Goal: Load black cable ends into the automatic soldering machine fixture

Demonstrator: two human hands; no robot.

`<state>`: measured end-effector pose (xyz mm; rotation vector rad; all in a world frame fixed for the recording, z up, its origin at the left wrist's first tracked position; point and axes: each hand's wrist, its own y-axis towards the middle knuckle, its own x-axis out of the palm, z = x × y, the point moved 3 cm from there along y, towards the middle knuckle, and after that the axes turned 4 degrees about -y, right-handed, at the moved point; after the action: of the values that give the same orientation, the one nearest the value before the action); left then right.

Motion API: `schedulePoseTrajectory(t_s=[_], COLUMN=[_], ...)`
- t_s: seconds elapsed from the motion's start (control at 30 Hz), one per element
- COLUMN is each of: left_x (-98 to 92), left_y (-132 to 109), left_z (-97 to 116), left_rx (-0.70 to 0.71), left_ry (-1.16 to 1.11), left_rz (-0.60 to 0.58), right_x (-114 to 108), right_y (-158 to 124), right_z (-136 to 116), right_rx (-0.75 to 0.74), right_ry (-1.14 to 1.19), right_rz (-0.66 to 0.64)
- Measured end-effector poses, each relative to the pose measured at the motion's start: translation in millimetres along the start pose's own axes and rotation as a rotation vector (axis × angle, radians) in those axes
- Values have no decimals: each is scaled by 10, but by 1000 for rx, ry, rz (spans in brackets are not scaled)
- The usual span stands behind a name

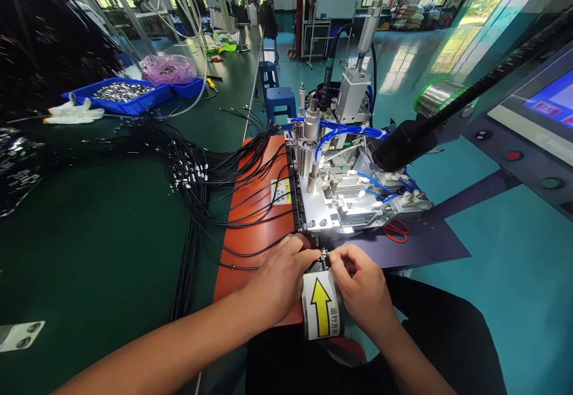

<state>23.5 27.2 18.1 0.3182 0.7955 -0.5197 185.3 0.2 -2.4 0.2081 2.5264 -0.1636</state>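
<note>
My left hand point(280, 278) and my right hand point(360, 284) meet at the near end of a small metal machine point(347, 189) with blue air hoses. Both hands pinch a tiny connector point(324, 257) at the end of a thin black cable, just above a cylinder with a yellow arrow label point(321, 311). The fingers of both hands are closed around that small part. Several black cables point(233, 186) run from the machine's slotted black rail point(293, 189) across an orange mat point(255, 228) to the left.
A dark green bench point(98, 234) carries blue trays of metal parts point(120, 93), white gloves point(71, 111) and a pink bag point(169, 68). Red scissors point(396, 231) lie right of the machine. A black hose point(447, 111) and a control panel with buttons point(532, 150) stand at right.
</note>
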Motion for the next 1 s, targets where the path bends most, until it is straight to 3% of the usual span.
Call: schedulePoseTrajectory(t_s=[0.27,0.5,0.7,1.0], left_x=[20,36,57,24], left_y=[1,6,0,17], left_z=[-15,-35,-62,-31], left_rx=[32,83,118,135], left_ry=[16,4,-6,59], left_rz=[39,64,86,53], right_x=[-30,-79,-91,-77], right_y=[62,177,139,119], right_z=[66,21,12,11], right_rx=[37,-62,-135,-93], right_ry=[11,84,108,49], right_rz=[-68,-146,-110,-47])
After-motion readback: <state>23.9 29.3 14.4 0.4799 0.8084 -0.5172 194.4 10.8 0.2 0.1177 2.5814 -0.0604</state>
